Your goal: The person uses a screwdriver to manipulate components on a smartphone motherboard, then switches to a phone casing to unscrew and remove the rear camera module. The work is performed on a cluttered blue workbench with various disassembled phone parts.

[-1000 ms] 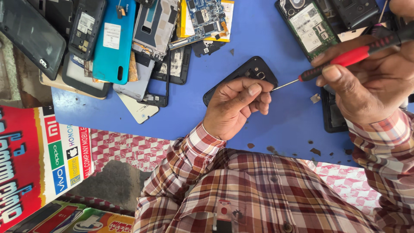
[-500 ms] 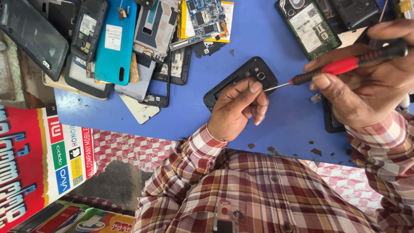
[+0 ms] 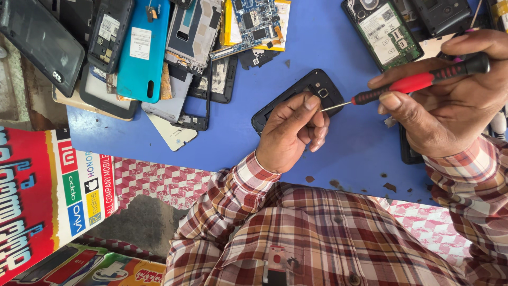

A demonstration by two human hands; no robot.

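Note:
A black phone body lies tilted on the blue table. My left hand presses down on its near end, thumb and fingers curled on the frame. My right hand grips a screwdriver with a red and black handle. Its thin metal tip reaches left to the phone's edge, right beside my left fingertips. Part of the phone is hidden under my left hand.
Several opened phones, back covers and frames are heaped at the table's far left, among them a teal cover and a circuit board. An open phone with a green board lies far right. A red signboard stands below left.
My right hand has shifted a little left and the screwdriver lies flatter, its tip closer to the phone's edge. My left hand keeps its hold on the phone.

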